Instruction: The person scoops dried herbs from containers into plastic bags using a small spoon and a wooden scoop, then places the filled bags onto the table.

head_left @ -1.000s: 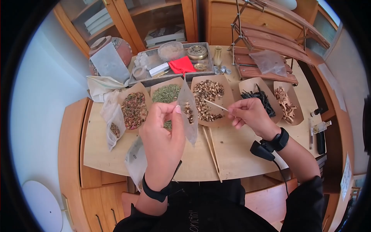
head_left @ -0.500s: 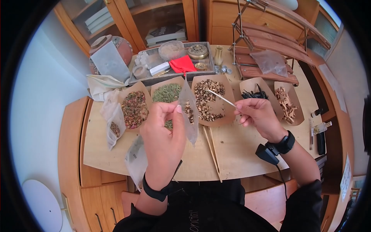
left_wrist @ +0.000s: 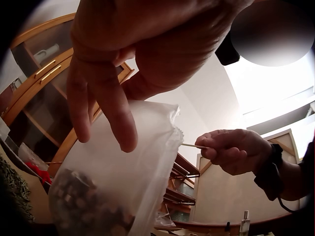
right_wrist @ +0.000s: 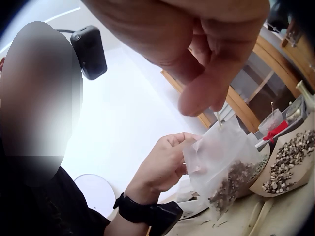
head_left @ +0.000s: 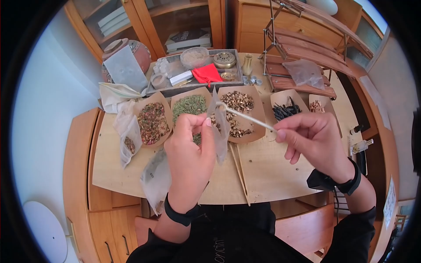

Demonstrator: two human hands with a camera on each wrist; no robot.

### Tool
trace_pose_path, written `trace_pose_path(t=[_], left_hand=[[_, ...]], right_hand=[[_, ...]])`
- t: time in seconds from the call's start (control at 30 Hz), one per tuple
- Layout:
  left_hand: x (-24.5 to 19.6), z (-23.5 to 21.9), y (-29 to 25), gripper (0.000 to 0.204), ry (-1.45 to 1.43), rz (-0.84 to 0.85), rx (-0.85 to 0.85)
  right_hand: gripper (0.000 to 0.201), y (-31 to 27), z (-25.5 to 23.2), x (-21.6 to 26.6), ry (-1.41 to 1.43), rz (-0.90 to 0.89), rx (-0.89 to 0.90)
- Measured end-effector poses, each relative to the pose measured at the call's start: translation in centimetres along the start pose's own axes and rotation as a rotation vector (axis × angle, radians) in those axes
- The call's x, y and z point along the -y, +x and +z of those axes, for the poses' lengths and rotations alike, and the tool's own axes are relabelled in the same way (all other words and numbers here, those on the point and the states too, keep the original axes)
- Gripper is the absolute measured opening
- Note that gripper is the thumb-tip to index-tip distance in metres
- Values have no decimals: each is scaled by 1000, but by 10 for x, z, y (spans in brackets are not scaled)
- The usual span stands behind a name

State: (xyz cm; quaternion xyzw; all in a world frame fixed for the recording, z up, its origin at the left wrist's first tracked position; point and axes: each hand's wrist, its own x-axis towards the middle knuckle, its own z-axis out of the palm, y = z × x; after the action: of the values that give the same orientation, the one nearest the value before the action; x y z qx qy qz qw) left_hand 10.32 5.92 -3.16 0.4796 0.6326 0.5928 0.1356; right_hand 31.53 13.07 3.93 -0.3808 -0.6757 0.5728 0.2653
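Bag of chopped bits is held upright near the left side of the paper dish, apparently to keep its contents low. Its upper part is pinched between the left hand's thumb and forefinger; two other fingers hang apart. Above the dish, a thin stick is pinched between the right hand's thumb and forefinger; whether its tip is inside cannot be told.

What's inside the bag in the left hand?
Small brownish pieces lie in the lower part of the translucent bag; those deeper in are hidden. Whether the stick reaches inside is unclear.
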Motion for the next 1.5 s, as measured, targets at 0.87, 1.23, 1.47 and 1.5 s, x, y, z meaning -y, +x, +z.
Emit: trace_pose_path(t=[0.87,1.23,1.47,1.5], left_hand=[[4,-18,3,10,-78,-50,-18],[0,-24,6,12,-263,-178,10],[4,-20,5,13,-242,-189,-7],[8,-18,4,13,-214,-158,-5]], right_hand=[[14,72,10,-100,159,226,-72],[16,66,6,-109,306,235,-114],[17,62,1,-112,326,195,-119],[17,61,0,-109,325,193,-118]])
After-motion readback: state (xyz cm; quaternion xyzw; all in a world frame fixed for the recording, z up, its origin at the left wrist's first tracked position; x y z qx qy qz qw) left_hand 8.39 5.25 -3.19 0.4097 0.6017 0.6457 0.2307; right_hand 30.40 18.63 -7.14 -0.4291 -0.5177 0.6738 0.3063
